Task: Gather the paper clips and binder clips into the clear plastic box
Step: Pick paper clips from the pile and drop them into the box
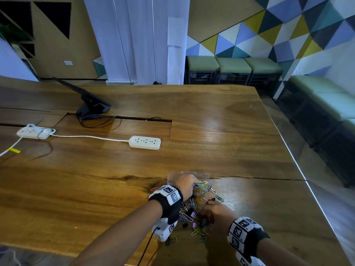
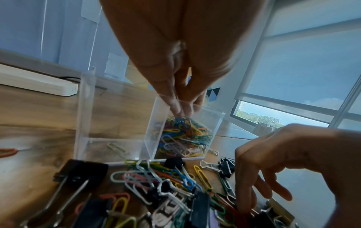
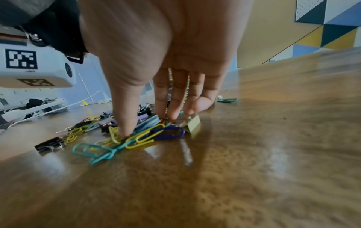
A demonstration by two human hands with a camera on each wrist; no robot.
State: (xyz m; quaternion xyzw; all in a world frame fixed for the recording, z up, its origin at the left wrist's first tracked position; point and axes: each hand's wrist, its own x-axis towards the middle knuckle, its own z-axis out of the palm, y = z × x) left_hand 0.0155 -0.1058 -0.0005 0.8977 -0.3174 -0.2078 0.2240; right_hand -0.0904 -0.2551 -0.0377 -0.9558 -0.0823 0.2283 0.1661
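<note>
A clear plastic box [image 1: 172, 176] stands on the wooden table. Its right compartment [image 2: 185, 135] holds a heap of coloured paper clips; the left compartment [image 2: 86, 115] holds one silver clip [image 2: 117, 148]. My left hand [image 1: 187, 184] reaches down into the right compartment, its bunched fingertips [image 2: 178, 108] pinching clips at the top of the heap. In front of the box lies a loose pile of paper clips and black binder clips [image 1: 192, 217] [image 2: 166, 185]. My right hand [image 1: 213, 210] [image 3: 146, 123] presses straight fingers and thumb onto that pile.
Two white power strips [image 1: 145, 143] [image 1: 32, 131] and a black screen stand [image 1: 90, 104] sit far left. Stray clips lie left of the box [image 1: 153, 189] and to its right [image 1: 219, 198]. The table's right edge [image 1: 299, 166] is near.
</note>
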